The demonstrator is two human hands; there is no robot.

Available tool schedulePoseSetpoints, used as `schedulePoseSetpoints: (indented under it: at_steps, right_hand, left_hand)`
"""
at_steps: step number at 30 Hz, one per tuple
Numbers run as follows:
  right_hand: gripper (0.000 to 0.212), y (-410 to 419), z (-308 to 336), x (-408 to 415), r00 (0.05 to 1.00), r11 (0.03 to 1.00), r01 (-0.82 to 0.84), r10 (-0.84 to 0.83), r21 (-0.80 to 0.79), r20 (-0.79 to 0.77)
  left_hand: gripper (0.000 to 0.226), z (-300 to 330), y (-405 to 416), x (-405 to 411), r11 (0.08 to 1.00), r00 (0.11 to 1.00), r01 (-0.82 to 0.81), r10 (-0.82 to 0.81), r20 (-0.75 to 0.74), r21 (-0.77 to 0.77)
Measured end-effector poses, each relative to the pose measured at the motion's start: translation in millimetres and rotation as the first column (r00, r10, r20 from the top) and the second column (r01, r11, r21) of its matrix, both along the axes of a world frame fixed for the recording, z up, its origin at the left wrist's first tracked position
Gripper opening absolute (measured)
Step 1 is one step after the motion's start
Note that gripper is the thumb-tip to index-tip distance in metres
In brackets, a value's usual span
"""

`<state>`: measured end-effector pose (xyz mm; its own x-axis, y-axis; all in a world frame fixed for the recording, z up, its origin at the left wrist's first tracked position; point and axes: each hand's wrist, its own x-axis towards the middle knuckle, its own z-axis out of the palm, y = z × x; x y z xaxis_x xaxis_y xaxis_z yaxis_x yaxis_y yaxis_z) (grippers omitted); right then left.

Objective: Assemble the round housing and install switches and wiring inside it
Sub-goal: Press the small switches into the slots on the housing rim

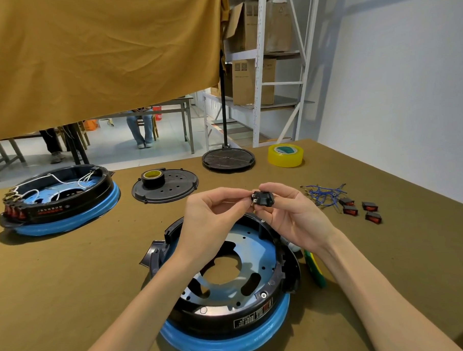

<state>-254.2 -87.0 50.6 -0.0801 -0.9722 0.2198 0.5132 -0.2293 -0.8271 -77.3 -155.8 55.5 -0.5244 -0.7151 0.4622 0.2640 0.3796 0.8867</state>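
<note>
Nearest the camera, a round housing (pixel 230 294) sits on the olive-brown worktop (pixel 70 275): a black ring on a blue rim, open at the top, with a bluish metal plate inside that has a large central hole. Both forearms reach over it. Just above its far edge, the left hand (pixel 213 216) and the right hand (pixel 293 215) meet around a small black switch (pixel 263 199). The right hand grips the switch between thumb and fingers, and the left hand pinches its left end, where metal terminals show. The switch is held in the air, clear of the housing.

To the right of the housing lies a green and yellow object (pixel 315 270), partly hidden by the right forearm. Farther right, four red rocker switches (pixel 359 211) lie loose beside a tangle of blue wires (pixel 324 195).

At the left stands a second housing (pixel 59 201), already fitted with white wiring and a row of red switches along its left edge. Behind the hands, a black tape roll (pixel 152 178) rests on a flat black cover plate (pixel 167 188). A yellow tape roll (pixel 285 155) and a round black stand base (pixel 228 159) sit at the far edge.
</note>
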Motion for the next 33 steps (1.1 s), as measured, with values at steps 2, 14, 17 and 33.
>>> schedulePoseSetpoints:
  at_steps: [2,14,17,33]
  right_hand:
    - [0.021,2,0,-1,0.998,1.0,0.02,-0.02,-0.004,-0.053]
    - [0.029,17,2,-3,0.972,0.999,0.002,-0.01,-0.034,-0.234]
    - [0.029,18,1,-4,0.97,1.0,-0.009,0.005,-0.017,-0.241]
    - [0.025,23,3,0,0.985,0.999,-0.017,0.024,0.044,-0.17]
  left_hand:
    - [0.02,-1,-2,1,1.0,1.0,-0.009,0.009,0.03,0.018]
    - [0.016,-1,-6,5,0.971,0.978,0.098,-0.135,0.159,0.219]
    - [0.015,-2,-7,7,0.952,0.963,0.143,-0.197,0.184,0.27]
    - [0.028,1,-6,12,0.784,0.911,0.313,-0.408,0.065,0.535]
